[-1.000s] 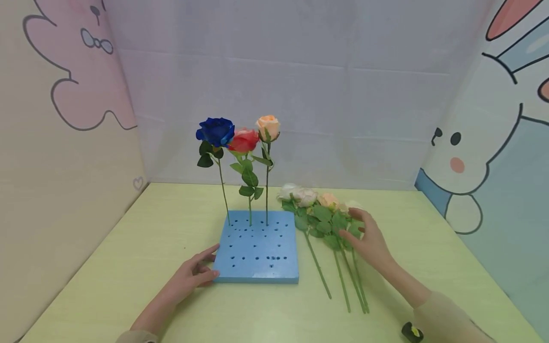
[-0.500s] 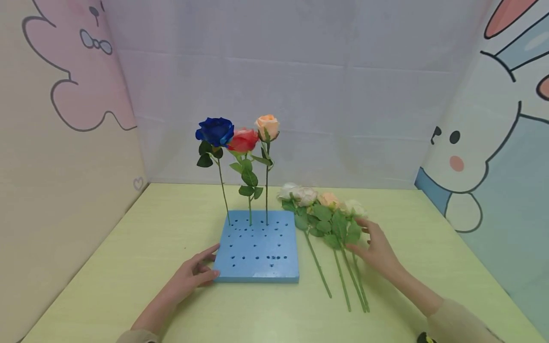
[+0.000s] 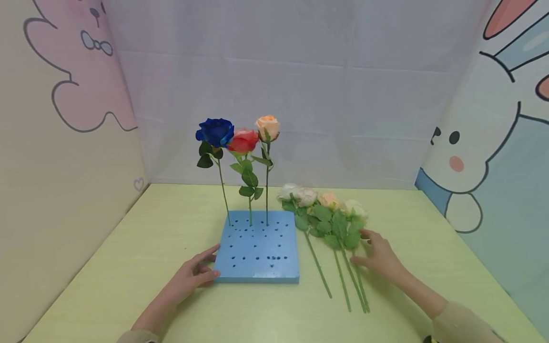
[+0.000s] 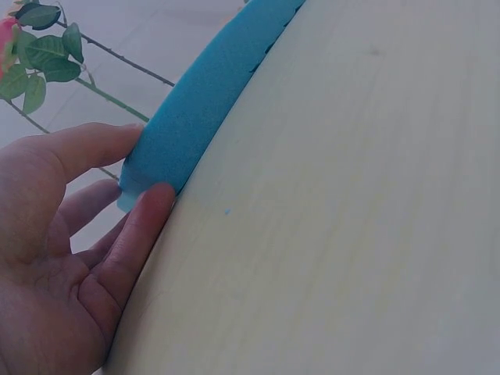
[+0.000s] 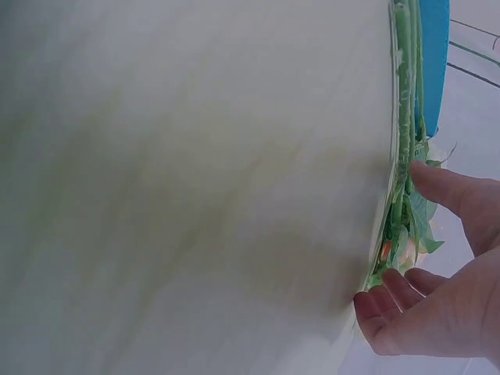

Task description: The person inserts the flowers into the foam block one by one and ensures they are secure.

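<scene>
A blue foam board (image 3: 261,247) with several holes lies on the table. A blue rose (image 3: 216,132), a red rose (image 3: 242,141) and a peach rose (image 3: 268,127) stand upright along its back row. My left hand (image 3: 191,274) touches the board's left side with thumb and index finger; in the left wrist view the fingertips (image 4: 160,199) rest against the foam edge. To the right lies a bunch of roses (image 3: 328,214), white and peach, with green stems toward me. My right hand (image 3: 381,257) hovers at the rightmost stem (image 3: 361,281), fingers spread, holding nothing.
The pale yellow table (image 3: 188,309) meets a white cloth backdrop (image 3: 300,95) behind. Cartoon-printed side panels (image 3: 484,181) close in the left and right. The standing roses rise tall behind the board. A small dark object (image 3: 429,339) shows beside the right sleeve.
My right hand has come back toward me and slightly right, from the blossoms and leaves down to the stems. The left hand, the board and the roses have stayed put.
</scene>
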Tool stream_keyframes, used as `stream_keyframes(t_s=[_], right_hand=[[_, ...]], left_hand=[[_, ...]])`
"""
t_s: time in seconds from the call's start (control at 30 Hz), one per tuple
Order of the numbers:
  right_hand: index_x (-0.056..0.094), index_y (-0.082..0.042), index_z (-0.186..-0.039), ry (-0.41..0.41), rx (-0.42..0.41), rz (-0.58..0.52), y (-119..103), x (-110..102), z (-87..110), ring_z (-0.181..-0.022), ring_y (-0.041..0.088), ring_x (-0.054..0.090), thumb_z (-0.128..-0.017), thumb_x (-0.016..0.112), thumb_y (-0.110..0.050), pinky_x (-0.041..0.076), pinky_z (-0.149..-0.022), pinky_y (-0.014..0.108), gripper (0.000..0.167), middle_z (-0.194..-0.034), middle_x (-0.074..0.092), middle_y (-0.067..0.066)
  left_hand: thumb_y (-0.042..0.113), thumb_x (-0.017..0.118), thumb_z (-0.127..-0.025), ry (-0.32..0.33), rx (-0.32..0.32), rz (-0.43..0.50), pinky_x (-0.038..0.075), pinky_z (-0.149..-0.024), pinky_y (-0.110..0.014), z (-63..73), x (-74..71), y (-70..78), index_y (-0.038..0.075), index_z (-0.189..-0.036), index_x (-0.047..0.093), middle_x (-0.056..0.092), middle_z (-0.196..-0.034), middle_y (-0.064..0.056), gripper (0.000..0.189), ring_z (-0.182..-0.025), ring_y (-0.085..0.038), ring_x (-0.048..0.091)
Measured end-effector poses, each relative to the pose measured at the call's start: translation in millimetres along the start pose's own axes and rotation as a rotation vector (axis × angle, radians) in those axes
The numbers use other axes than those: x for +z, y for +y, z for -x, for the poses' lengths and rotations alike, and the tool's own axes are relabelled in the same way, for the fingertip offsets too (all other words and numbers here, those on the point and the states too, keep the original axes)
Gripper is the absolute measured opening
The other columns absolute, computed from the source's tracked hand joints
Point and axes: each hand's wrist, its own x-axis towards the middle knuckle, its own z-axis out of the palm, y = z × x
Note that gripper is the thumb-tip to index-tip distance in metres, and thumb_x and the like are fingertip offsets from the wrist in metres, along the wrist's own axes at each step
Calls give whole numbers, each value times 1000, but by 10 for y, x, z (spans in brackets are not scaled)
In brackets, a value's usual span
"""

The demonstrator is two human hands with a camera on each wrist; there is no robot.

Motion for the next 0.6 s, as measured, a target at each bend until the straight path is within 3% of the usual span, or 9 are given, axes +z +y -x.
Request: stream_keyframes(t_s=[0.23, 0.4, 0.6], right_hand=[[46, 16, -132, -38, 9, 48, 91, -26, 7, -108, 46, 57, -72, 87, -25, 48, -93, 62, 84, -120, 60, 32], [53, 13, -128, -91, 18, 79, 156, -121, -2, -103, 41, 58, -74, 85, -26, 51, -89, 58, 74, -117, 60, 29], [55, 12, -126, -185, 72, 37, 209, -280, -21, -97, 40, 62, -78, 82, -18, 56, -82, 50, 62, -113, 60, 30]], left_hand=[[22, 71, -91, -5, 11, 8, 60, -83, -30, -12, -1, -20, 19, -153, 37, 46, -145, -21, 71, -95, -18, 58], [22, 71, -91, -3, 9, 11, 60, -84, -30, -10, 2, -24, 19, -154, 37, 46, -145, -21, 71, -95, -18, 58], [21, 71, -91, 5, 0, 10, 61, -84, -31, -8, 9, -24, 20, -153, 37, 47, -144, -20, 71, -95, -18, 57]])
